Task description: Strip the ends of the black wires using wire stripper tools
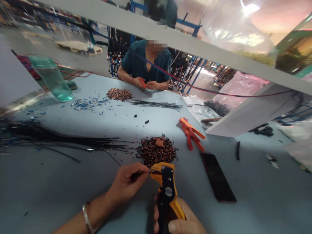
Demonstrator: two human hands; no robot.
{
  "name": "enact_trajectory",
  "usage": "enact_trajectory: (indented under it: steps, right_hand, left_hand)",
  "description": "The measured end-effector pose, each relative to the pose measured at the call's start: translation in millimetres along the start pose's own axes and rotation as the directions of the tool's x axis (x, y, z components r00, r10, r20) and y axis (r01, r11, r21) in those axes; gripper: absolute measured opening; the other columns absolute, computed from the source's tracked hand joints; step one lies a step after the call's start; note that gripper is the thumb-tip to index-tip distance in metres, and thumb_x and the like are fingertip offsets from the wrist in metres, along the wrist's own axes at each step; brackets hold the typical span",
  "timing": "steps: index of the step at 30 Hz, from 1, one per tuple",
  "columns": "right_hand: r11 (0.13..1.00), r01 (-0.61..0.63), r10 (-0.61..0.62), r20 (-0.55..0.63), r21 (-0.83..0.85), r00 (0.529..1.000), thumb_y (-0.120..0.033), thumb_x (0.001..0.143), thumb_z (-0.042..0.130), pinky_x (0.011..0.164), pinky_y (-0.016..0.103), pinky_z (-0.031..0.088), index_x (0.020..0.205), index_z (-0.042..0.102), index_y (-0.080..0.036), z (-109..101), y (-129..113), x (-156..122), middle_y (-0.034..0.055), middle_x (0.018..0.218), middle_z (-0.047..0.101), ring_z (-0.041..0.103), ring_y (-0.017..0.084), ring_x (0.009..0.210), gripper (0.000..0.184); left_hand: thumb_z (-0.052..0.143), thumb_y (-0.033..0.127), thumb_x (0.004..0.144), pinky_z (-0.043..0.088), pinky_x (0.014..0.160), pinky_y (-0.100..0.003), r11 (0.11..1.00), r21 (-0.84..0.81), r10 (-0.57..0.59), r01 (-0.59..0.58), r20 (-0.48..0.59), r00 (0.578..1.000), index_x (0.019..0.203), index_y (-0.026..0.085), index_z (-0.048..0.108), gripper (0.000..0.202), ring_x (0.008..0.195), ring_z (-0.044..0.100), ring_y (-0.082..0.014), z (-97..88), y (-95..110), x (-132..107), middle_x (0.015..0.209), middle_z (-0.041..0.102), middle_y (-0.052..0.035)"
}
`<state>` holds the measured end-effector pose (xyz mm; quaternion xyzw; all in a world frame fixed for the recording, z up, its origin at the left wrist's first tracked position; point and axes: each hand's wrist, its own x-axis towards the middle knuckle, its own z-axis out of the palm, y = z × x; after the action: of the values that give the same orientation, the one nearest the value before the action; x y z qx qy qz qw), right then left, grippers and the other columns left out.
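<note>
My right hand is wrapped round the handles of a yellow and dark wire stripper, jaws pointing left. My left hand, a bangle on its wrist, has thumb and forefinger pinched on a thin dark wire at the mouth of those jaws. Most of the wire is hidden by my fingers. Just beyond the tool lies a pile of black and copper-coloured cut scraps, with a brownish lump on top. To the left stretches a bundle of long black wires.
Right of the pile lie a red-orange wire stripper and a black phone. A co-worker across the table holds something red. A greenish bottle stands left, near blue-tipped bits and another scrap heap. A white beam crosses above.
</note>
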<state>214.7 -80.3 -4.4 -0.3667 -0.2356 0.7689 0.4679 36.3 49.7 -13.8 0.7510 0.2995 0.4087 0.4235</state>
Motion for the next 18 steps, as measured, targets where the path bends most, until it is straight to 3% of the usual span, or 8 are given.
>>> enact_trajectory:
  steps: [6, 11, 18]
  right_hand:
    - [0.999, 0.027, -0.026, 0.037, -0.027, 0.999, -0.031, 0.062, 0.084, 0.069, 0.028, 0.046, 0.112, 0.061, -0.016, -10.2, 13.7, 3.7, 0.0056, 0.093, 0.069, 0.067, 0.018, 0.077, 0.058]
    - [1.0, -0.007, 0.007, -0.013, -0.009, 1.0, -0.032, 0.064, 0.083, 0.074, 0.03, 0.046, 0.114, 0.059, -0.016, -5.2, 5.9, -0.4, 0.0054, 0.097, 0.068, 0.066, 0.018, 0.081, 0.057]
    - [0.998, 0.018, -0.019, -0.016, -0.067, 1.0, -0.038, 0.063, 0.084, 0.069, 0.029, 0.045, 0.11, 0.058, -0.015, -4.2, 4.0, -1.6, 0.0052, 0.092, 0.067, 0.065, 0.018, 0.077, 0.058]
  left_hand:
    - [0.055, 0.016, 0.088, 0.041, 0.048, -0.019, 1.0, -0.013, -0.004, 0.004, 0.021, 1.0, 0.078, 0.014, 0.069, 0.017, 0.051, 0.053, -0.011, -1.8, 2.4, 1.2, 0.06, 0.063, -0.001]
    - [0.057, 0.015, 0.086, 0.04, 0.046, -0.018, 1.0, 0.007, 0.016, -0.016, -0.009, 1.0, 0.079, 0.014, 0.07, 0.015, 0.049, 0.052, -0.01, -2.4, 3.3, 1.5, 0.059, 0.063, 0.0002]
    - [0.057, 0.015, 0.086, 0.042, 0.049, -0.019, 1.0, 0.014, 0.027, -0.027, 0.007, 1.0, 0.079, 0.015, 0.07, 0.015, 0.052, 0.055, -0.0108, -2.2, 3.8, 2.1, 0.061, 0.065, -0.0007]
